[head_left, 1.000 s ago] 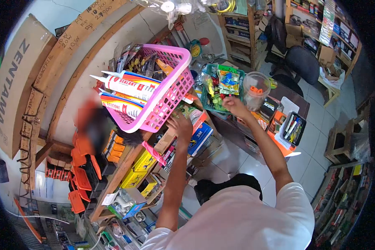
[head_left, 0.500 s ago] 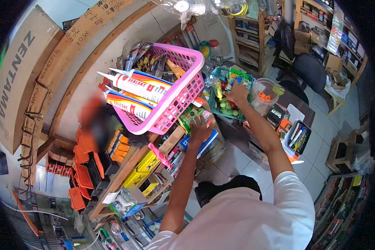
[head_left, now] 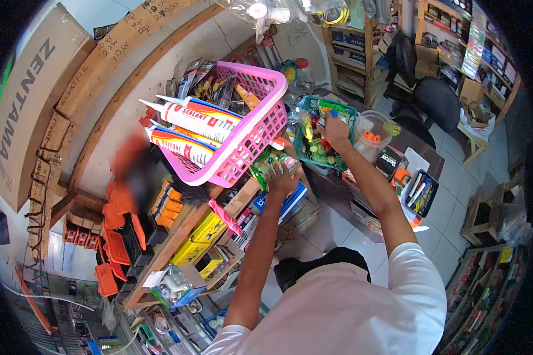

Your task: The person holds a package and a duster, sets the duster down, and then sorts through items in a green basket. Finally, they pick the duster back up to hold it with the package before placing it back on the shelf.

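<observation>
My right hand (head_left: 336, 131) reaches into a teal plastic basket (head_left: 354, 118) of small packaged goods. Its fingers are bent together among green and yellow packets (head_left: 333, 109); what they grip is too small to tell. Beside them in the basket lies a clear bag (head_left: 307, 125) with yellow pieces. My left hand (head_left: 282, 180) rests with fingers spread on green plastic packets (head_left: 264, 167) at the shelf edge, just below the pink basket (head_left: 266, 89). That basket holds white sealant and silicone tubes (head_left: 201, 123) and several carded items.
Right of the teal basket stands a clear tub (head_left: 373, 137) with orange pieces. Farther along the dark table are a black box (head_left: 389, 161) and a black tray (head_left: 423, 194) of pens. Orange bins (head_left: 116, 245) and yellow boxes (head_left: 196, 244) line the left shelving.
My right hand has moved slightly left within the teal basket, and the blue piece near its fingertips no longer shows clearly. My left hand stays on the green packets, its fingers shifted a little.
</observation>
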Tool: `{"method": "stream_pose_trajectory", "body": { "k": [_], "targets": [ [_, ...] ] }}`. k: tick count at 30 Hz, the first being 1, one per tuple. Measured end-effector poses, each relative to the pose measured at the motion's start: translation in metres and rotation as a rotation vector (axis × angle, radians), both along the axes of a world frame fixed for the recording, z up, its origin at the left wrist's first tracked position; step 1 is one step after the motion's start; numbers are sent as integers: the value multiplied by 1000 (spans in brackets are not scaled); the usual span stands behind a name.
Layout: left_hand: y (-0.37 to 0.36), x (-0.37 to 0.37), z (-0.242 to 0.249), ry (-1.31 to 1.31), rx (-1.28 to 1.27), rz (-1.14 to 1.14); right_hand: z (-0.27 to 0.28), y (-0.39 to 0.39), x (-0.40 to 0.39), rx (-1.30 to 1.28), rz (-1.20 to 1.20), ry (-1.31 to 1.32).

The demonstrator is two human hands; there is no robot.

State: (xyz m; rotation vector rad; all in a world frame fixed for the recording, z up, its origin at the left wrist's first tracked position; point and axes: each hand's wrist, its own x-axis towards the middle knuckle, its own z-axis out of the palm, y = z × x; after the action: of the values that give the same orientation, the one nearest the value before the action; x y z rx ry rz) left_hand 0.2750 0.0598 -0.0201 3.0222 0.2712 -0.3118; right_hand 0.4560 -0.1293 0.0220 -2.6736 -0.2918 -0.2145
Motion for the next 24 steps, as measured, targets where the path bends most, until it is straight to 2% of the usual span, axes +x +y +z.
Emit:
{"method": "stream_pose_trajectory", "body": {
  "k": [2, 4, 8, 9, 10, 11, 12, 14, 15, 18, 19, 20, 22, 24],
  "targets": [
    [-13, -8, 31, 35, -88, 93, 22, -5, -19, 68, 7, -29],
    [-21, -11, 45, -31, -128, 78, 34, -8, -28, 176, 38, -116],
    [-19, -1, 52, -209, -177, 53, 63, -17, -55, 319, 68, -132],
    [-15, 3, 53, -211, -183, 57, 72, -21, -66, 454, 89, -125],
    [-7, 7, 53, -156, -84, -35, 78, -26, -76, 588, 107, -115],
    [1, 11, 53, -101, 18, -130, 84, -30, -85, 584, 106, -115],
    [10, 19, 46, -99, 15, -134, 89, -35, -93, 652, 122, -105],
    [33, 40, 9, -164, -232, -26, 92, -46, -106, 718, 128, -95],
    [34, 44, 8, -308, -335, 13, 92, -52, -112, 734, 139, -115],
    [41, 39, 24, -151, -257, -63, 91, -67, -132, 820, 175, -137],
    [42, 46, 11, -181, -133, 87, 87, -71, -138, 863, 188, -131],
    [47, 50, -1, -189, -140, 84, 85, -76, -144, 904, 202, -126],
    [47, 42, 13, -313, -383, 101, 83, -84, -159, 942, 228, -79],
    [38, 36, 27, -290, -393, 179, 81, -91, -173, 1156, 321, 86]
  ]
}}
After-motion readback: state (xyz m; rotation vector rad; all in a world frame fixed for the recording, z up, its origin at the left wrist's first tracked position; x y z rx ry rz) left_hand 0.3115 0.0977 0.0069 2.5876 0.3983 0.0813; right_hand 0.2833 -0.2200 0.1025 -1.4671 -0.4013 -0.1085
